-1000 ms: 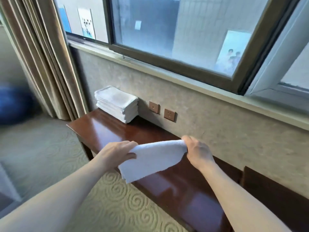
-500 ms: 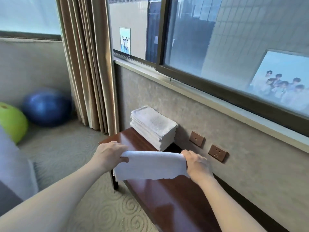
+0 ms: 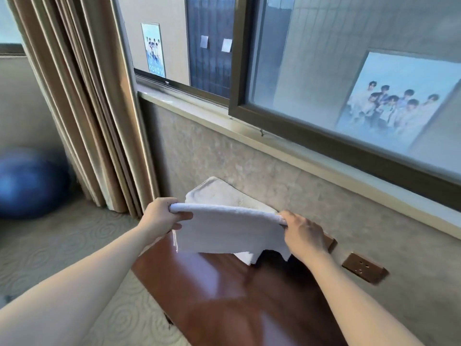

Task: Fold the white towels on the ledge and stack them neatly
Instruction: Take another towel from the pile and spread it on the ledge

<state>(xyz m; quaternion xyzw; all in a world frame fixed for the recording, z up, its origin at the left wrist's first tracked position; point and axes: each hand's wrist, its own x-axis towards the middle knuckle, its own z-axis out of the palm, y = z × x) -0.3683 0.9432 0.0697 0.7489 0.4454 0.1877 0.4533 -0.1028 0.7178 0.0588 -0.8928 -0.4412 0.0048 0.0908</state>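
- Towel (image 3: 229, 231): white, folded, held in air above ledge (image 3: 224, 295), just in front of stack (image 3: 219, 193).
- L hand (image 3: 161, 217): pinches top fold at 9 o'clock end.
- R hand (image 3: 303, 236): pinches same fold at 3 o'clock end.
- Handling, est.: light, soft, limp; lower edge sags, so grip at top corners and keep taut.
- Stack: at 12 o'clock, against wall.
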